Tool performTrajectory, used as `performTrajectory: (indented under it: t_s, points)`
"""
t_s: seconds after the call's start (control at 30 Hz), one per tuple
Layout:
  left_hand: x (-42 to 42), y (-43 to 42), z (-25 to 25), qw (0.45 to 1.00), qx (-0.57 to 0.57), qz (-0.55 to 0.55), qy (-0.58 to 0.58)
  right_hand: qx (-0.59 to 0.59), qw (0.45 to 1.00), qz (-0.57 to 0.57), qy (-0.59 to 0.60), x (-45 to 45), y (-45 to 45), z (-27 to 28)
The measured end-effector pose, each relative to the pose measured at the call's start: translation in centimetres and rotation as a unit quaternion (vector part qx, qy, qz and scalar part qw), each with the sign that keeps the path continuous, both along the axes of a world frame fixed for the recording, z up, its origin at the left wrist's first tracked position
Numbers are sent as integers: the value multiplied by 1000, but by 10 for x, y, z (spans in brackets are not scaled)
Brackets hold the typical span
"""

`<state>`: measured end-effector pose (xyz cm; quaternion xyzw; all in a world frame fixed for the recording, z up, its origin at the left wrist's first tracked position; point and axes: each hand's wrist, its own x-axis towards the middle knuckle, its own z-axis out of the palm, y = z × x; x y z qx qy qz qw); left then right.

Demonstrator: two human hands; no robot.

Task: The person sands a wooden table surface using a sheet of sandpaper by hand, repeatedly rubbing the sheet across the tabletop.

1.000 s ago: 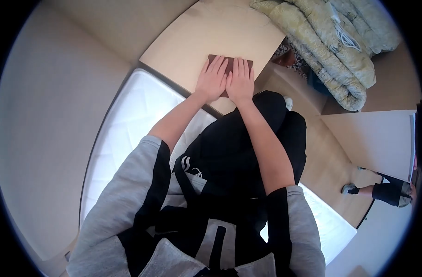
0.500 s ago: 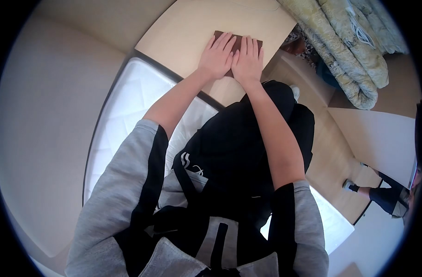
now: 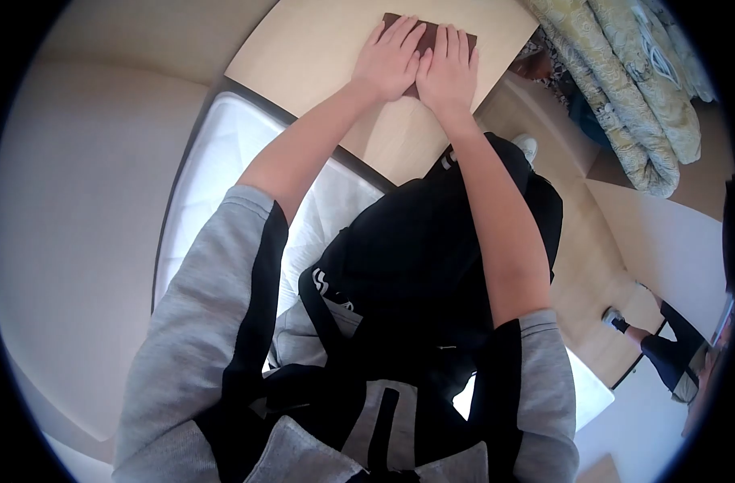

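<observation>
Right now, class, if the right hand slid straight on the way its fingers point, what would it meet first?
Past the far edge of the brown piece, the right hand looks free to slide over the pale board, as far as the picture shows; beyond is unseen.

Upper garment: a top in mottled light grey with black panels. The left sleeve and right sleeve are grey, end near the elbow in a stitched hem, and each carry a black panel along the inner side. Collar: grey, two pointed flaps. Front: a narrow black strip set in a grey section. Lower garment: black trousers; a white marking shows near the hip. Footwear: one white shoe, partly hidden. The left hand and right hand are bare.
</observation>
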<state>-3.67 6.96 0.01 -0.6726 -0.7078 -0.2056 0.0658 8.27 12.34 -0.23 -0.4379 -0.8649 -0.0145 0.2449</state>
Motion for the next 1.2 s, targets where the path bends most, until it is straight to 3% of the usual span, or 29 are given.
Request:
performTrajectory:
  t_s: [0.2,0.3,0.6,0.7,1.2]
  points:
    - [-9,18,0,1000,-17,-3,-2,10,1000,-8,9,-9,17,-1]
    - [-9,22,5,999,-33,1,-16,-63,998,-2,22,-11,18,9]
    - [-8,23,1,999,-29,12,-10,-44,999,-2,31,-12,19,3]
    - [-8,13,-4,1000,-1,13,25,24,1000,-8,5,-9,17,-8]
    - [28,-50,4,998,-56,31,-1,-25,999,13,-24,24,-41,-6]
